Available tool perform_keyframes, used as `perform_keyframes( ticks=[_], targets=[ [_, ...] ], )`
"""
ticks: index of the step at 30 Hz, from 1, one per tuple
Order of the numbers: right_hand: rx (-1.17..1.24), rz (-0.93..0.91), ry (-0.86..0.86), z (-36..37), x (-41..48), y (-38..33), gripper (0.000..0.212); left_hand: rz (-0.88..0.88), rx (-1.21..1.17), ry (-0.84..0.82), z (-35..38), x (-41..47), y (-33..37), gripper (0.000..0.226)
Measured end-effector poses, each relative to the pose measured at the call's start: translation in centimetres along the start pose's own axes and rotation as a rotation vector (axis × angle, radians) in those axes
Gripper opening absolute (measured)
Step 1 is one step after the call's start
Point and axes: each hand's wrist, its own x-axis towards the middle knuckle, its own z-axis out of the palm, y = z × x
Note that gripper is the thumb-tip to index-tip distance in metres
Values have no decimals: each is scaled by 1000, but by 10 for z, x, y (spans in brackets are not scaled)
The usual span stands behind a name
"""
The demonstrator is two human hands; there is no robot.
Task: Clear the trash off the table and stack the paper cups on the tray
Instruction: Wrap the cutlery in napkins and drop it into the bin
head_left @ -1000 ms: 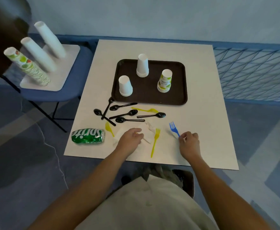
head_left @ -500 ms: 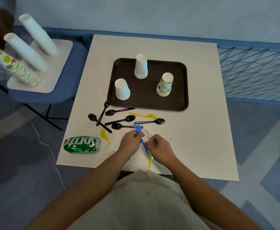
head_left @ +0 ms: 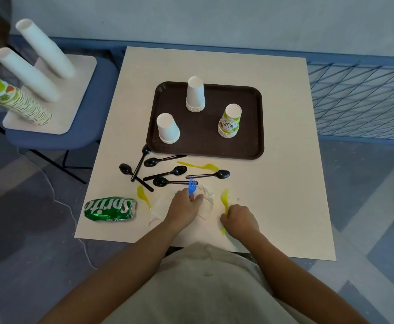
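Nearest the person, the right hand [head_left: 239,220] sits low on the pale surface [head_left: 284,183]. Its fingers are curled round the handle of a yellow fork [head_left: 225,199], whose tines poke out past the knuckles. I cannot tell whether the fork is lifted or lying flat. Just left of it, the left hand [head_left: 185,210] has its fingers pinched round the handle of a blue fork [head_left: 192,187], tines pointing away. This hand rests on a crumpled napkin [head_left: 207,195] that spreads between the two hands. Left of those fingers lies a yellow utensil [head_left: 141,194], and further left a dented Sprite can [head_left: 110,209].

Beyond the fingers, black spoons [head_left: 179,170] lie scattered, with a yellow spoon [head_left: 200,166] among them. Further off, the brown tray [head_left: 203,136] holds the paper cups upside down in three stacks: two white stacks [head_left: 195,94] and a printed stack [head_left: 230,121]. On a chair [head_left: 91,127] far to the left stand long cup sleeves [head_left: 27,73].

The cups look dealt with, so the step in hand seems to be gathering the trash, with cutlery first. The next move likely calls for lifting the yellow fork clear and bringing it to the blue one. After that comes the reach forward for the spoons, whose thin handles lie flat and will need a fingertip nip.
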Motion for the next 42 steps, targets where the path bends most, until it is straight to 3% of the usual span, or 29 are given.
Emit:
perform_keyframes(
  ticks=[4, 10, 17, 25, 30, 34, 39, 42],
  targets=[
    [194, -8, 76, -12, 6, 4, 24, 237, 377, 133, 2, 8, -3, 17],
    [362, -127, 117, -19, 11, 2, 30, 266, 705, 145, 7, 17, 0, 43],
    [440, -188, 137, -19, 15, 4, 36, 273, 772, 149, 9, 20, 2, 45],
    [482, -149, 68, -20, 23, -3, 25, 192, 412, 69, 3, 29, 12, 39],
    [631, -73, -7, -31, 25, -10, 27, 127, 153, 54, -7, 29, 16, 19],
    [772, -81, -30, -42, 20, -25, 33, 54, -68, 85, -13, 30, 18, 23],
    [614, -252, 34, -50, 14, -45, 19, 2, -298, 102, -22, 24, 26, 29],
    [780, -243, 40, -53, 14, -52, 27, -41, -469, 99, -31, 20, 31, 46]
  ],
)
